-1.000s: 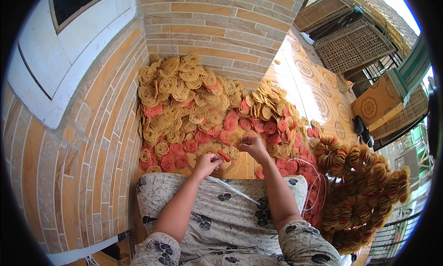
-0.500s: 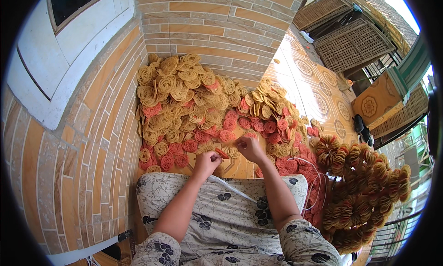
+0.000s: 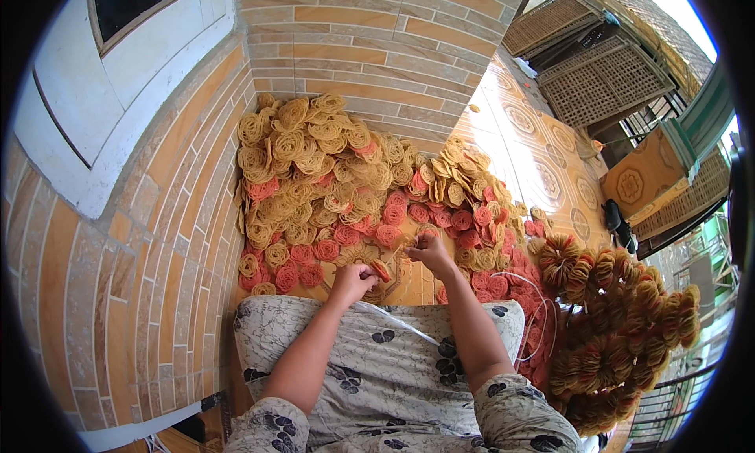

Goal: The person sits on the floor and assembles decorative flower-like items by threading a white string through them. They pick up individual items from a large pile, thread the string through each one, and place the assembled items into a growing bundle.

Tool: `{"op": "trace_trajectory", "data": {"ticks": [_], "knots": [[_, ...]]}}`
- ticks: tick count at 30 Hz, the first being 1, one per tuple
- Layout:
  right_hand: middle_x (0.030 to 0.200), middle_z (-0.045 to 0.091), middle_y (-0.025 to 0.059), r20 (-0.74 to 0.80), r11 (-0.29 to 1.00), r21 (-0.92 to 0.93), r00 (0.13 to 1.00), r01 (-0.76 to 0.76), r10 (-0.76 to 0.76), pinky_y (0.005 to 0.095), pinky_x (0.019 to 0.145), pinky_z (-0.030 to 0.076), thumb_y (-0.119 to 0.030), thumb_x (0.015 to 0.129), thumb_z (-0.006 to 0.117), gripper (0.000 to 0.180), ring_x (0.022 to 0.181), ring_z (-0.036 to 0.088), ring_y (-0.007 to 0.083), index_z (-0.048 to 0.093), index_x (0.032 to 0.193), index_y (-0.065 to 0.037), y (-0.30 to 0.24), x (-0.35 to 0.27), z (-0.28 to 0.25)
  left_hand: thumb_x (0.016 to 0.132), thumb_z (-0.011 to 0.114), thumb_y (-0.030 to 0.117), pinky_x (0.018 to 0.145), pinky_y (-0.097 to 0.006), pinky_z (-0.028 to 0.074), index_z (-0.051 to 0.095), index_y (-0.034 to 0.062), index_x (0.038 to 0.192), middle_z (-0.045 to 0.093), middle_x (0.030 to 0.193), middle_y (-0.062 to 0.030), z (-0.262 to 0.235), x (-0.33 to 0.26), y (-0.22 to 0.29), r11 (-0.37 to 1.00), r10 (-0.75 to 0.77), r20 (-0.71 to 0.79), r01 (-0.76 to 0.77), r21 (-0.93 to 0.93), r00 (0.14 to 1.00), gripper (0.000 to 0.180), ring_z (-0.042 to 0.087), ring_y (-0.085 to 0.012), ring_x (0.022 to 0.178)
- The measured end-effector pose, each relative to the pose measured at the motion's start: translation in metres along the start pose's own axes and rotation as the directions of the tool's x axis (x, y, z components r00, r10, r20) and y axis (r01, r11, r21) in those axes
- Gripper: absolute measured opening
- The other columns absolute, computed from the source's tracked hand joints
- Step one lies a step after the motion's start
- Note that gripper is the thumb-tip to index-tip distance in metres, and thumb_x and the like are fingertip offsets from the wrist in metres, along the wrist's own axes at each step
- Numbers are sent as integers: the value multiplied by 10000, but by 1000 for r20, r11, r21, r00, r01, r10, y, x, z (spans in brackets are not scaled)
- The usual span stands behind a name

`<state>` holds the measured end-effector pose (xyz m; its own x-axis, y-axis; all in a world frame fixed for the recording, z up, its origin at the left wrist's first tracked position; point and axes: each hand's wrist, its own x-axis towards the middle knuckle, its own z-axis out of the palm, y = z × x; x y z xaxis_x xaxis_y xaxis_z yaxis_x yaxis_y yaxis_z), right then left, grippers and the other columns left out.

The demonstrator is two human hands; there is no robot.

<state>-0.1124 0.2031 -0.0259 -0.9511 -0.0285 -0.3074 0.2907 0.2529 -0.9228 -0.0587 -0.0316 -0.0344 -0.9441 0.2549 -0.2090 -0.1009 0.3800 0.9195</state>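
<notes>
My left hand (image 3: 353, 283) is closed in a pinch on a small stack of thin lacy discs (image 3: 381, 270), orange and tan, seen nearly edge-on. A white string (image 3: 401, 322) runs from below this hand across my patterned lap. Just to the right, my right hand (image 3: 432, 253) is pinched at the edge of a tan lacy disc (image 3: 403, 247). A narrow gap separates this disc from the stack. Whether a strand passes between them is too small to tell. Beyond both hands lies a large heap of tan discs (image 3: 314, 162), mixed with coral-pink discs (image 3: 346, 234).
Strung bundles of discs (image 3: 613, 327) stand at the right. A loop of white cord (image 3: 543, 296) lies over pink discs beside my right knee. Brick-patterned walls (image 3: 346, 44) close in the left and far sides. Woven racks (image 3: 605, 79) and a tiled block (image 3: 645, 174) stand far right.
The disc at my right hand, blurred before, now shows clearly. A tan edge now shows beside the orange at my left fingertips. The view has shifted slightly.
</notes>
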Motion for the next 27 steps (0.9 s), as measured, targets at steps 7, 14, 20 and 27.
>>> {"op": "trace_trajectory", "data": {"ticks": [7, 14, 20, 27], "knots": [[843, 674, 69, 115, 954, -253, 984, 159, -134, 305, 702, 494, -168, 836, 685, 249, 745, 619, 148, 624, 1004, 4, -11, -2, -22, 812, 674, 137, 584, -265, 491, 685, -4, 868, 688, 706, -61, 3, 3, -5, 987, -40, 12, 42, -152, 999, 152, 637, -115, 597], [1082, 551, 193, -411, 588, -769, 898, -251, -155, 394, 831, 492, -301, 825, 704, 396, 945, 600, 306, 599, 1049, 8, 10, 18, -21, 813, 676, 137, 585, -264, 490, 681, -7, 872, 684, 702, -67, 5, 9, -12, 996, 27, -19, -29, -88, 999, 156, 648, -108, 617], [884, 633, 46, -55, 982, 162, 993, -98, 108, 233, 729, 505, 45, 796, 671, 190, 792, 617, 126, 612, 971, 2, -2, 19, -24, 821, 672, 138, 584, -262, 489, 677, -11, 878, 688, 716, -67, 3, 4, -6, 993, 13, -22, -15, -115, 1000, 159, 640, -104, 605], [901, 623, 27, 40, 935, 356, 999, 1, -16, 235, 764, 497, 45, 841, 625, 128, 833, 607, 116, 609, 954, -14, -15, 6, -15, 831, 664, 132, 588, -262, 491, 675, -12, 899, 693, 735, -65, 2, 5, -3, 991, -14, -2, 14, -134, 1000, 160, 635, -102, 613]]}}
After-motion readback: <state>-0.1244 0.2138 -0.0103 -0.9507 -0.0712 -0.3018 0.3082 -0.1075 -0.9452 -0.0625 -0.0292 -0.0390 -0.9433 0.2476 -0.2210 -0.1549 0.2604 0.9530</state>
